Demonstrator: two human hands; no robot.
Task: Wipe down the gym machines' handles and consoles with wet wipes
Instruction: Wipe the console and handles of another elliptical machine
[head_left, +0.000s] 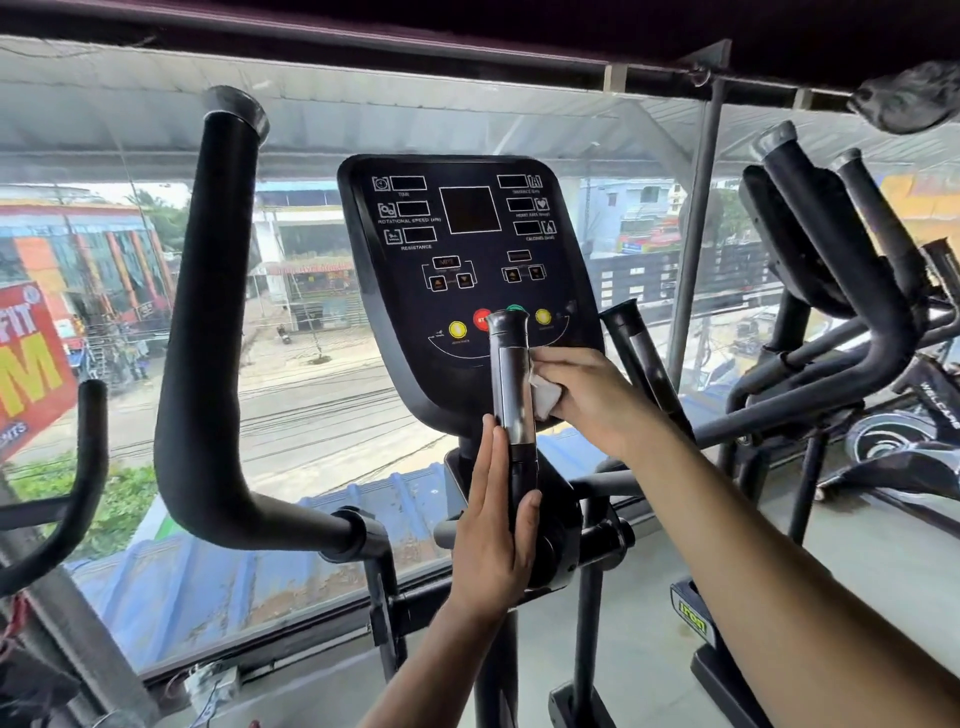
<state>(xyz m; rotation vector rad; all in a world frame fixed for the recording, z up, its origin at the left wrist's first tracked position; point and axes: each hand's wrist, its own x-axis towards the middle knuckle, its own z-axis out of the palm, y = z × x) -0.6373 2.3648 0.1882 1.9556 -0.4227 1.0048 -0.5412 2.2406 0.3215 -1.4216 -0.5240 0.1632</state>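
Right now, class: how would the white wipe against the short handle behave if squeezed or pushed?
The wet wipe probably is floppy: it bunches under the right hand. Likely light. It may slide easily on the handle, whose metal sleeve looks glossy.

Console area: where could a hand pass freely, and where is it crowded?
Free: the wide gap between the big curved handle and the console. Crowded: below the console, where the left hand steadies the short grip, the right hand presses a wipe against it, and a second grip stands close beside.
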